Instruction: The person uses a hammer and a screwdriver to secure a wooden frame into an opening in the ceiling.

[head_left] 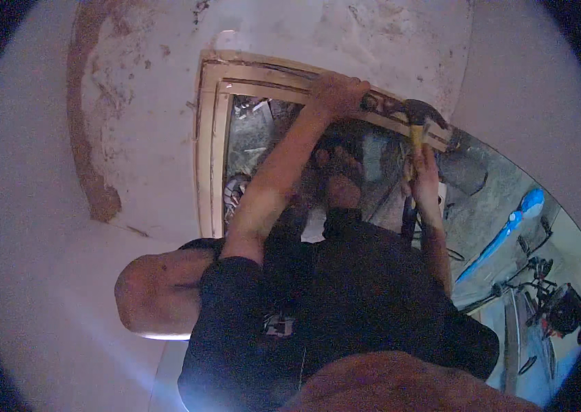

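My right hand (425, 172) grips the yellow-and-black handle of a claw hammer (415, 141). The hammer's dark head is up by the right end of a wooden frame (263, 74), close to its top rail. On that same rail rests my left hand (335, 95), closed, with the thumb side toward the hammer. Beside its thumb are dark recesses or fittings in the wood; whether the fingers hold anything small is hidden. The frame is light wood with stepped edges, set against a stained pale wall.
Through the frame's opening, dim clutter (252, 134) and a bare foot (342, 189) show. A bare bent limb (160, 292) is at the left. On the grey floor to the right lie a long blue bundle (510, 220), cables, and a dark round object (565, 309).
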Demonstrator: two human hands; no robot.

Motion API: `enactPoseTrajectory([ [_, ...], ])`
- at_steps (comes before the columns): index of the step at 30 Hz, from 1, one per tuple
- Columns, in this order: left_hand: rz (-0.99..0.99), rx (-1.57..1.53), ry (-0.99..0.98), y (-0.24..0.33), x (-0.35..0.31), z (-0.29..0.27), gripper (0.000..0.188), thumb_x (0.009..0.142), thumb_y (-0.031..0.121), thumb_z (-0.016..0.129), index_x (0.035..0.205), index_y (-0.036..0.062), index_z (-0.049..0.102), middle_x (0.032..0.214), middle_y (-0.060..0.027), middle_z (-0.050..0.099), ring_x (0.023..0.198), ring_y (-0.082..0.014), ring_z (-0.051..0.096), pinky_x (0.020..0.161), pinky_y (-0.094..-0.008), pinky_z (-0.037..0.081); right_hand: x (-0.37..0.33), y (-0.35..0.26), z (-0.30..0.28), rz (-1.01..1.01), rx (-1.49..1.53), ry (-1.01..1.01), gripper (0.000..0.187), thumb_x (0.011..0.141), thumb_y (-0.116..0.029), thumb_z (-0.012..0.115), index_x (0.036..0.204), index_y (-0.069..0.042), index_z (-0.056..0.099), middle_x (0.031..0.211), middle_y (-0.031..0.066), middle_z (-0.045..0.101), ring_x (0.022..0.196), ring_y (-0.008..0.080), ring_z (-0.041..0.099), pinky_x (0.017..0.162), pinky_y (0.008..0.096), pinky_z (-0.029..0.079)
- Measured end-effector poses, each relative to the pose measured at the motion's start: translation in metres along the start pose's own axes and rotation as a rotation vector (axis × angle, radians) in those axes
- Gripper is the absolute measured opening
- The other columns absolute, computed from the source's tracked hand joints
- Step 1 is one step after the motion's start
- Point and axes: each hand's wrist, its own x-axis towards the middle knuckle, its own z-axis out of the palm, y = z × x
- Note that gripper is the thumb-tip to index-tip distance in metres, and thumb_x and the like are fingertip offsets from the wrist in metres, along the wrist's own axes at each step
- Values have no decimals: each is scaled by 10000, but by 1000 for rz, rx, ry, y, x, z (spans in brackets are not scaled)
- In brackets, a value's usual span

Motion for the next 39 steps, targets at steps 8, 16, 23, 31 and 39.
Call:
enactPoseTrajectory([
  [8, -50, 85, 71, -21, 2, 13, 146, 737, 230, 582, 824, 118, 615, 758, -84, 659, 716, -290, 665, 641, -447, 531, -9, -18, 26, 98, 76, -19, 343, 966, -369, 423, 1126, -66, 437, 708, -8, 483, 540, 77, 448, 440, 228, 364],
  [16, -11, -69, 97, 3, -2, -23, 188, 712, 294, 602, 801, 129, 619, 749, -96, 653, 707, -304, 658, 616, -455, 528, 0, 19, -15, -47, 25, 91, 310, 968, -359, 404, 1082, -76, 460, 692, 26, 494, 465, 105, 440, 400, 236, 360],
  [23, 10, -74, 24, 25, 1, -25, 214, 704, 303, 610, 825, 128, 634, 757, -90, 660, 716, -293, 660, 624, -444, 528, -22, -28, -15, 108, 124, 41, 454, 971, -300, 391, 1311, -2, 353, 711, 53, 532, 438, 116, 462, 370, 253, 369],
  [31, -9, -90, -116, 22, 4, -19, 339, 624, 389, 682, 851, 144, 628, 794, -120, 654, 714, -329, 645, 639, -478, 517, -17, 6, -35, 33, -34, 102, 449, 966, -288, 411, 1323, -24, 345, 758, 33, 527, 504, 114, 492, 398, 230, 390],
  [39, 63, -51, -67, 21, -2, -27, 289, 623, 351, 669, 789, 116, 641, 735, -129, 654, 715, -309, 657, 643, -453, 528, -25, -23, -21, 105, 255, 147, 282, 962, -300, 438, 1132, -75, 445, 683, 19, 494, 440, 100, 425, 361, 231, 352],
])
